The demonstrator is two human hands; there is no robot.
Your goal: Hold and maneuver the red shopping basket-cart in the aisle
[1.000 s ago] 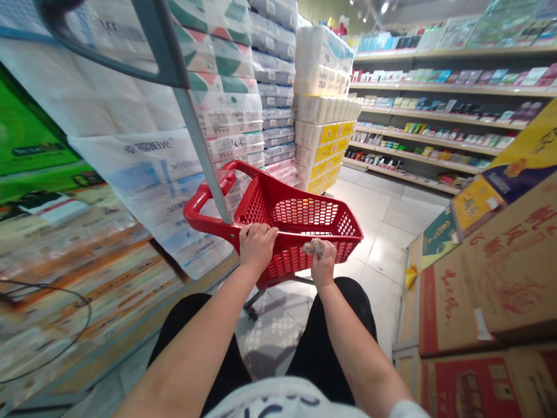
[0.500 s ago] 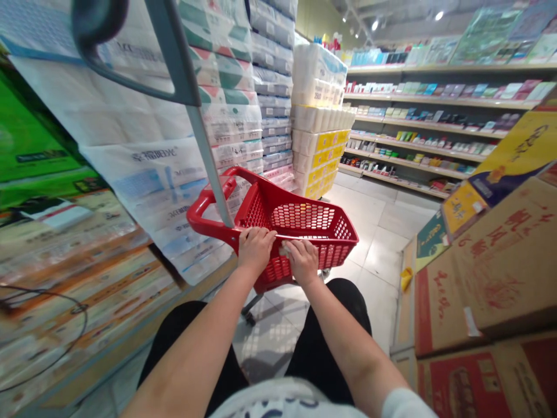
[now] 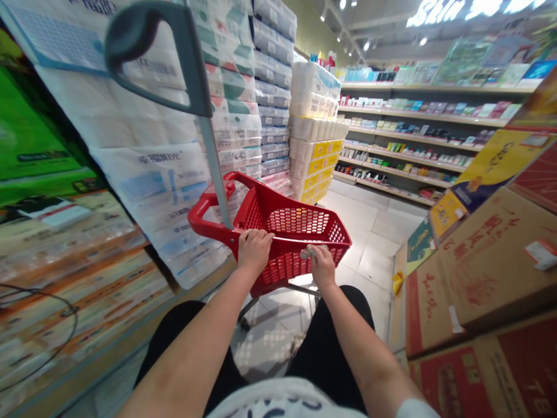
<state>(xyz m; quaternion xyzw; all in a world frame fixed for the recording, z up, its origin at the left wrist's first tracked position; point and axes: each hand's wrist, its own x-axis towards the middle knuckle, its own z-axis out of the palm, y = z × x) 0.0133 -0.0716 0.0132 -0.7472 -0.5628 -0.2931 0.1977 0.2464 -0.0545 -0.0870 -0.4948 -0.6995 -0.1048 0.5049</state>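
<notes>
A red plastic basket cart [image 3: 300, 220] with perforated sides stands in front of my knees, a grey pole and handle [image 3: 202, 87] rising from its left end. My left hand [image 3: 255, 251] is closed over the near rim, close to the handle end. Farther right on the same side, my right hand [image 3: 322, 267] pinches a small greyish-white cloth [image 3: 308, 252] against the outside of the basket, just below the rim. The inside of the basket is partly hidden by its near wall.
Stacked paper packs [image 3: 152, 168] line the left side, with more packs [image 3: 315, 133] behind the cart. Cardboard boxes [image 3: 478, 273] stand at the right. Shelves of small goods [image 3: 404, 128] are at the back. A black cable [image 3: 72, 310] hangs at the lower left.
My right hand has slid to the right along the basket's near side with the cloth. My left hand keeps its hold on the rim. The view has tilted up slightly.
</notes>
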